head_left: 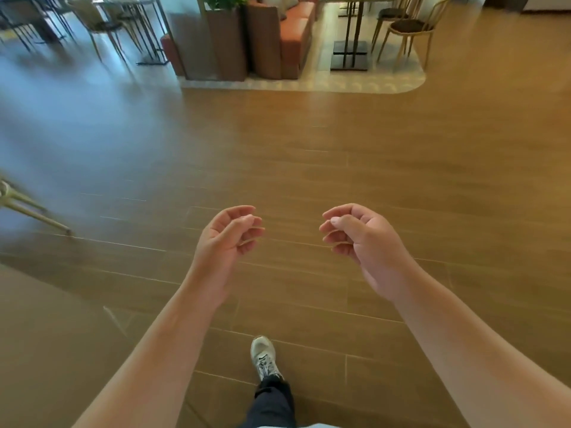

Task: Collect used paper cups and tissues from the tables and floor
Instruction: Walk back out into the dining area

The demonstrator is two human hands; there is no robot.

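My left hand (227, 239) and my right hand (361, 239) are held out in front of me above the wooden floor (309, 156). Both hang loosely with the fingers curled and apart, and neither holds anything. No paper cup or tissue shows on the floor or on any table in view. One foot in a pale sneaker (264, 356) is stepped forward below my hands.
A brown planter box (227, 44) and an orange sofa (296, 29) stand ahead on a pale tiled patch. A table base (350, 55) and wooden chairs (408, 29) are at the back right. More chairs (102, 26) are at the back left. A chair leg (34, 211) pokes in at the left.
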